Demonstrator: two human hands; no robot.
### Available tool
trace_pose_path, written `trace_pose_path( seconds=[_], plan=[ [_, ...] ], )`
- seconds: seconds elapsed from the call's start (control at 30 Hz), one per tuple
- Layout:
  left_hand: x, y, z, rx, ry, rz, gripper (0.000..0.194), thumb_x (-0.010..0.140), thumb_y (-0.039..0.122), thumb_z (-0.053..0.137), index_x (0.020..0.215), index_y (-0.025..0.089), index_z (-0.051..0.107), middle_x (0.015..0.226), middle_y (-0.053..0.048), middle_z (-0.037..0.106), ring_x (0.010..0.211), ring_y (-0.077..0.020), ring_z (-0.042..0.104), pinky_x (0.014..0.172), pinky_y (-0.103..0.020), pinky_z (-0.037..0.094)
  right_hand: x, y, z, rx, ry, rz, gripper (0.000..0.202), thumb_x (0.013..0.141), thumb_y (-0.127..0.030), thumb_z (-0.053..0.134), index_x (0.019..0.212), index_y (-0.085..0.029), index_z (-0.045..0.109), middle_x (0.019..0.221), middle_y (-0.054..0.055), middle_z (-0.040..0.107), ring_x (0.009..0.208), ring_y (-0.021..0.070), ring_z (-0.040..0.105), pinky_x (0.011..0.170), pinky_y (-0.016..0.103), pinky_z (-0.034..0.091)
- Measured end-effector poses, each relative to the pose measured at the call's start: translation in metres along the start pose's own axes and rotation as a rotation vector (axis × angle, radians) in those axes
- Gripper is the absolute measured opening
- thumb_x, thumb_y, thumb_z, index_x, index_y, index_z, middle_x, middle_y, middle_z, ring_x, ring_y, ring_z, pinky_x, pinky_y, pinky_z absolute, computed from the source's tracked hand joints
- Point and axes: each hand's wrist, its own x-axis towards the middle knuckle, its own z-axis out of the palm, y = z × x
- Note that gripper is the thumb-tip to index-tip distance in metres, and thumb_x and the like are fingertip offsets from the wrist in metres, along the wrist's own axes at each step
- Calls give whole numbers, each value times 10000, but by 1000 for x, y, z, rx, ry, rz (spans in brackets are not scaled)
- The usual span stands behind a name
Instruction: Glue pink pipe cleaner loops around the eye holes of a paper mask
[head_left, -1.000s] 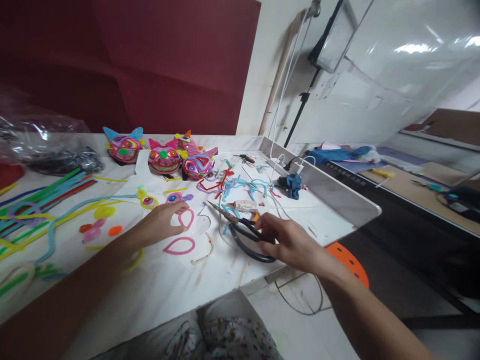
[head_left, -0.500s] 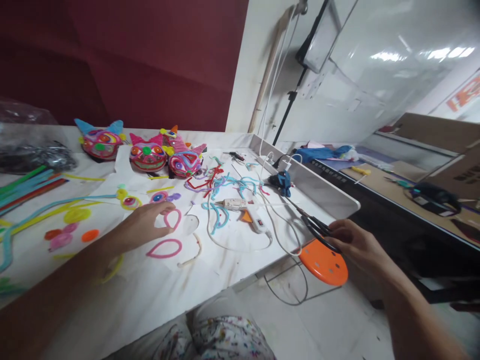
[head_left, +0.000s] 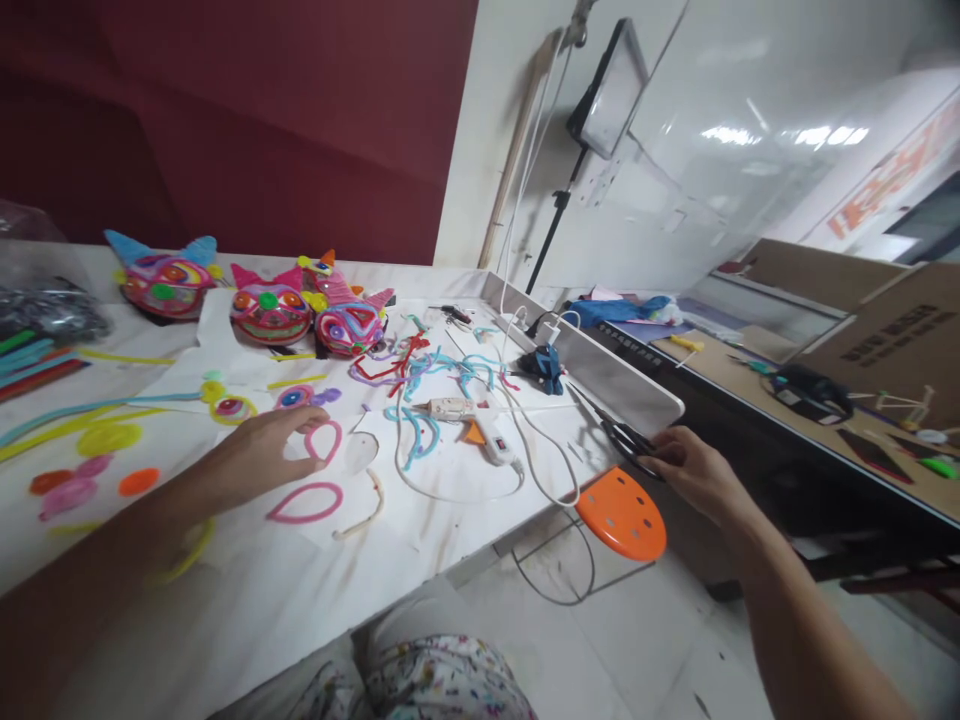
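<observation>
My left hand [head_left: 274, 450] is closed, pinching a small pink pipe-cleaner loop [head_left: 335, 441] between thumb and fingers just above the table. A second pink pipe-cleaner loop [head_left: 306, 516], pointed at one end, lies below it on the white paper. Past the table's right edge, my right hand [head_left: 694, 470] grips black-handled scissors [head_left: 624, 440], their blades pointing up and to the left. Between the hands rests a white glue gun [head_left: 491, 440] with an orange trigger. A bent cream-coloured strip [head_left: 372, 512] curves beside the loops.
Several colourful animal-face figures [head_left: 271, 318] stand along the wall. Blue pipe-cleaner pieces [head_left: 426, 430] and white cords [head_left: 536, 462] spread across the table. Orange and pink discs [head_left: 139, 482] lie at left. An orange stool [head_left: 626, 515] stands beside the table's right edge.
The camera has turned a little to the right, so the table's contents appear farther left. Both hands keep their hold, the left on the pink loop, the right on the scissors.
</observation>
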Motion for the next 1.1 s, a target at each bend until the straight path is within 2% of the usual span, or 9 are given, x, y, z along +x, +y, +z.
trace_pose_path(
  seconds=[0.17, 0.33, 0.53, 0.7, 0.8, 0.87, 0.93, 1.03, 1.1],
  plan=[
    [-1, 2, 1, -20, 7, 6, 568, 675, 593, 540, 1140, 331, 734, 1237, -25, 823, 1002, -312, 786, 928, -399, 617, 32, 0, 9, -70, 9, -29, 203, 697, -297, 761, 824, -288, 604, 671, -9, 702, 676, 249, 667, 707, 378, 501],
    [-1, -1, 3, -34, 15, 15, 572, 685, 588, 544, 1147, 307, 730, 1256, -54, 817, 1036, -337, 783, 948, -429, 621, 44, -5, 16, -133, -5, -70, 194, 735, -218, 773, 819, -281, 609, 719, 10, 711, 741, 271, 701, 774, 404, 517],
    [0, -8, 6, -34, 9, 54, 540, 694, 517, 602, 1170, 295, 723, 1256, -61, 820, 1088, -354, 784, 1007, -417, 612, 47, -19, 25, -251, -10, -112, 165, 735, -135, 745, 763, -267, 650, 735, 42, 715, 770, 285, 714, 760, 391, 498],
    [-3, -4, 4, -28, -11, 69, 524, 721, 463, 632, 1203, 279, 719, 1254, -58, 823, 1134, -326, 772, 1037, -378, 596, 30, -37, 32, -333, 43, -163, 102, 841, -207, 660, 761, -269, 676, 825, 128, 759, 858, 369, 734, 810, 466, 495],
    [-6, 2, 1, -6, -42, 66, 500, 742, 403, 651, 1212, 249, 726, 1276, -69, 810, 1162, -307, 768, 1055, -359, 583, 6, -61, 52, -280, 7, -248, 89, 874, -306, 650, 848, -274, 729, 919, 129, 796, 854, 341, 756, 809, 436, 528],
    [-7, 4, 0, 7, -47, 65, 511, 754, 386, 676, 1240, 237, 718, 1276, -73, 807, 1172, -296, 765, 1060, -344, 579, -14, -83, 73, -148, -170, -373, 180, 898, -418, 664, 935, -271, 760, 913, 102, 809, 777, 302, 755, 773, 411, 557],
    [-8, 5, 0, 12, -49, 72, 518, 769, 369, 687, 1267, 230, 706, 1276, -78, 804, 1180, -295, 761, 1058, -347, 582, -31, -107, 98, -89, -319, -461, 222, 912, -438, 634, 963, -260, 758, 960, 99, 815, 804, 291, 767, 769, 396, 569],
    [-11, 5, 0, 10, -54, 92, 488, 792, 339, 686, 1265, 219, 697, 1279, -102, 797, 1197, -317, 752, 1069, -388, 581, -42, -136, 129, -306, -342, -450, 244, 953, -394, 611, 1055, -219, 747, 1107, 160, 799, 886, 319, 778, 761, 394, 535],
    [-13, 6, 0, 7, -61, 107, 467, 779, 326, 715, 1234, 221, 697, 1268, -113, 797, 1200, -335, 750, 1071, -407, 583, -39, -146, 141, -386, -335, -395, 338, 937, -384, 660, 1205, -185, 717, 1071, 180, 795, 915, 347, 777, 748, 393, 508]
  ],
)
